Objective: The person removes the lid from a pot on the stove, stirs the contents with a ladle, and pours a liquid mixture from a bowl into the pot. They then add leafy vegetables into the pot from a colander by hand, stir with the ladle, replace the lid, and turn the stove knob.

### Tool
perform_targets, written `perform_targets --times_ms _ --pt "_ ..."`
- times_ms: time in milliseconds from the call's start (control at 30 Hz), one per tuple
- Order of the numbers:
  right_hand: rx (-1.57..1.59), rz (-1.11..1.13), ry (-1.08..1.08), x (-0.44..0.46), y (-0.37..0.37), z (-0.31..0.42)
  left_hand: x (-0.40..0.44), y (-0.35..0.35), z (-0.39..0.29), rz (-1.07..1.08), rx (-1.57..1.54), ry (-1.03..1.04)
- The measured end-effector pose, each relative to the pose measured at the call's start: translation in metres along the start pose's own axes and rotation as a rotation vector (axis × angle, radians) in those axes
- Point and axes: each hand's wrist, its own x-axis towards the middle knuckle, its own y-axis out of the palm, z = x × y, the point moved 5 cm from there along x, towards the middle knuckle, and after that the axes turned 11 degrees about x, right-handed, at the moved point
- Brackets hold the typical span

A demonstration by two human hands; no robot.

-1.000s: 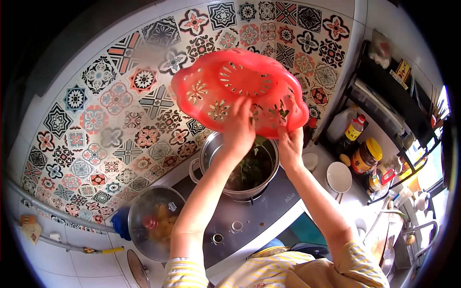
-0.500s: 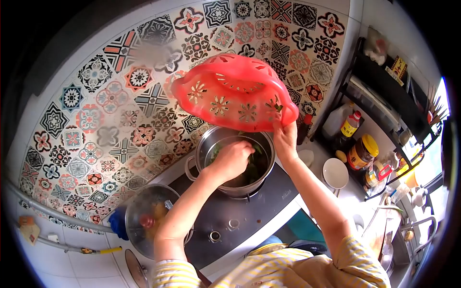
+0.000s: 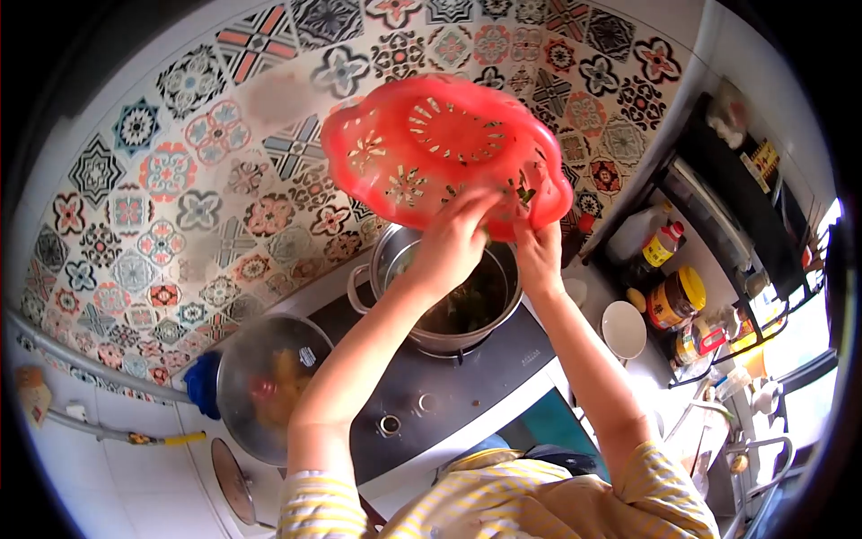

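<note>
The right hand point(image 3: 539, 259) has its grip closed on the lower right rim of a red colander point(image 3: 431, 171), the thumb up against the plastic. The left hand point(image 3: 458, 241) reaches up to the inside of the colander near its lower edge, just beside the right hand; its fingers are bent and blurred, so one cannot tell how far open that grip is or whether it holds anything. The colander is tipped on its side above both hands, its hollow facing the person. A scrap of green leaf point(image 3: 526, 193) clings inside it, close above the right grip.

Directly below the hands, a metal pot point(image 3: 444, 342) stands on the black stove point(image 3: 503, 364) with dark leafy greens point(image 3: 476, 301) inside. To the left is a pan under a glass lid point(image 3: 247, 427), yellowish food point(image 3: 285, 382) showing through. To the right, a white bowl point(image 3: 624, 328) sits on the counter point(image 3: 648, 366) near a yellow-capped jar point(image 3: 675, 301).
</note>
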Motion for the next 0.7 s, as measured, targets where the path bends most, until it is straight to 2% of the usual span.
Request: perform_targets --times_ms 67,133,200,300,400,467,533,600,633,700 --pt "0.124 0.032 0.139 -0.003 0.011 0.001 0.013 0.011 0.004 -0.066 -0.048 0.04" --pt "0.143 0.128 0.167 -0.004 0.02 0.008 0.017 0.018 0.004 -0.204 0.108 0.087" --pt "0.155 0.147 0.206 -0.001 0.016 0.003 0.014 0.026 0.011 -0.127 -0.089 -0.034" --pt "0.137 0.182 0.253 -0.003 0.017 0.004 0.013 0.029 0.016 -0.117 -0.165 -0.188" --pt "0.11 0.194 0.258 -0.004 0.022 0.008 0.018 0.022 0.015 -0.216 -0.001 -0.083" --pt "0.074 0.214 0.297 -0.005 0.013 -0.001 0.021 0.025 0.018 -0.094 -0.082 -0.14" --pt "0.091 0.193 0.312 -0.005 0.007 -0.008 0.02 0.028 0.028 -0.107 -0.244 -0.125" --pt "0.12 0.122 0.331 -0.006 0.01 0.002 0.013 0.003 0.022 -0.013 0.034 -0.239" --pt "0.172 0.109 0.311 -0.004 0.009 0.005 0.006 0.004 0.032 -0.073 -0.055 -0.205" --pt "0.249 0.063 0.293 -0.005 0.011 0.016 -0.002 -0.024 0.015 0.067 -0.067 -0.176"
